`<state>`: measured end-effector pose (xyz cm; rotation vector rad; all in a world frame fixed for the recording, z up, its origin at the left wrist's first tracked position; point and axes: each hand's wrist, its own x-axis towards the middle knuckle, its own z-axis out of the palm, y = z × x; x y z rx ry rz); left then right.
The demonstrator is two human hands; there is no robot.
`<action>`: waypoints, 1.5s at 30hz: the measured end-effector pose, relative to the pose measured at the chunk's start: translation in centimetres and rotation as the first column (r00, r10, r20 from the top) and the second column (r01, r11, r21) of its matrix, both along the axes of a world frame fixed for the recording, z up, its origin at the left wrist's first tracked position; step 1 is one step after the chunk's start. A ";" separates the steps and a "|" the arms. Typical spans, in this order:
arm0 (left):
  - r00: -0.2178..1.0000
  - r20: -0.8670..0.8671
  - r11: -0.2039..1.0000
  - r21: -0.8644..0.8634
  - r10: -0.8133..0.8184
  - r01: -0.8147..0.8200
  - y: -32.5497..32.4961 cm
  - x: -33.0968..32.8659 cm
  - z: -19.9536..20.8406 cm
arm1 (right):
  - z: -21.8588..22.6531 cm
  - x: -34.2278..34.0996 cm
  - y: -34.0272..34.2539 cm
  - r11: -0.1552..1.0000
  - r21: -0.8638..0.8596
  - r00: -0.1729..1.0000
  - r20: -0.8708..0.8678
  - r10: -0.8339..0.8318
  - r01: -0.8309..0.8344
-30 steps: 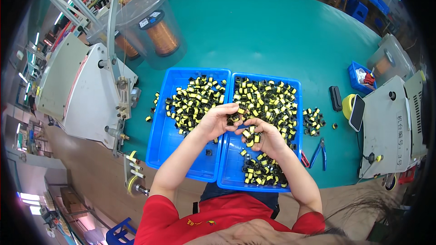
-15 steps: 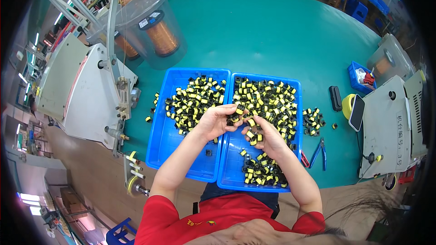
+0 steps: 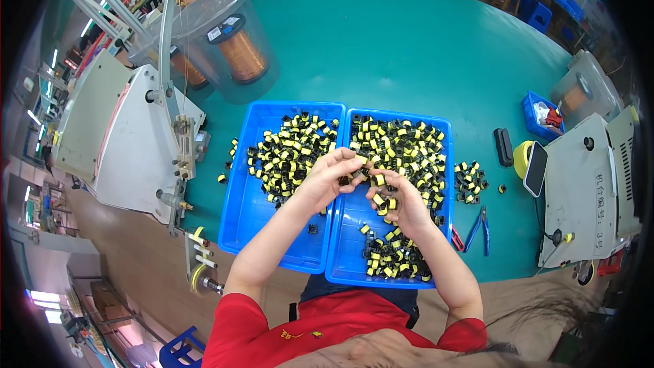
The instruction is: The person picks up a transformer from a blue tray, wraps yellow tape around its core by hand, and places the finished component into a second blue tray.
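Yellow-black parts (image 3: 379, 180) partly behind hands (image 3: 325, 182)

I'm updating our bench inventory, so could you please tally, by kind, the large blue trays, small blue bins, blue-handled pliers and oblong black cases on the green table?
Large blue trays: 2
Small blue bin: 1
Blue-handled pliers: 1
Oblong black case: 1
Total: 5

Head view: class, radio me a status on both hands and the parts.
Left hand holding dark parts. Right hand holding black-and-yellow parts. Blue trays beneath; no obstruction visible.

Dark lettering (image 3: 599, 213) on white machine (image 3: 575, 177), yellow characters (image 3: 291, 334) on red shirt (image 3: 357, 317), label (image 3: 214, 33) on copper spool (image 3: 245, 60)
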<state>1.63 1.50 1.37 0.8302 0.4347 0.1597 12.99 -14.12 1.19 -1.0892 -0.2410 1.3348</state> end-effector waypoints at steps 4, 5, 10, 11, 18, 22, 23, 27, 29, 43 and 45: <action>0.972 0.124 0.608 0.762 0.201 -0.223 -0.9 0.3 -0.9 | -0.1 0.0 -0.1 1.000 0.010 0.998 0.053 0.019 -0.020; 0.973 0.112 0.652 0.726 0.201 -0.218 -0.9 0.2 -1.0 | -0.2 0.0 -0.1 1.000 0.024 0.998 0.056 0.014 -0.015; 0.975 0.128 0.613 0.760 0.183 -0.215 -1.0 0.4 -1.1 | 0.2 -0.2 0.0 1.000 -0.006 0.999 0.048 -0.019 0.020; 0.975 0.125 0.611 0.762 0.184 -0.213 -0.9 0.3 -1.1 | 0.2 -0.2 0.0 0.999 -0.021 0.998 0.048 -0.029 0.030; 0.940 0.120 0.369 0.898 0.318 -0.239 -0.4 0.2 -0.7 | 0.6 -0.2 0.1 1.000 -0.013 0.997 0.073 0.016 -0.015; 0.889 0.038 0.257 0.951 0.456 -0.172 0.8 -0.3 0.4 | 0.5 -0.2 0.1 1.000 -0.021 0.995 0.094 0.020 -0.018; 0.868 0.021 0.243 0.956 0.497 -0.162 1.3 -0.3 0.8 | 0.4 -0.2 0.1 1.000 -0.020 0.995 0.101 0.020 -0.018; 0.795 0.097 -0.086 0.995 0.598 -0.056 4.2 -1.5 -0.2 | 0.4 -0.4 0.2 0.999 -0.001 0.993 0.109 0.038 -0.038; 0.763 0.160 -0.194 0.980 0.626 -0.046 4.6 -1.7 -0.5 | 0.4 -0.5 0.2 0.999 0.005 0.989 0.144 0.035 -0.036; 0.980 0.026 0.965 0.182 -0.196 0.188 0.0 -0.1 -0.4 | 0.1 -0.5 0.0 0.992 0.095 0.986 0.153 0.069 -0.084; 0.967 0.038 0.955 0.172 -0.253 0.243 -0.2 -0.1 -0.1 | 0.1 -0.6 0.0 0.991 0.085 0.977 0.194 0.086 -0.104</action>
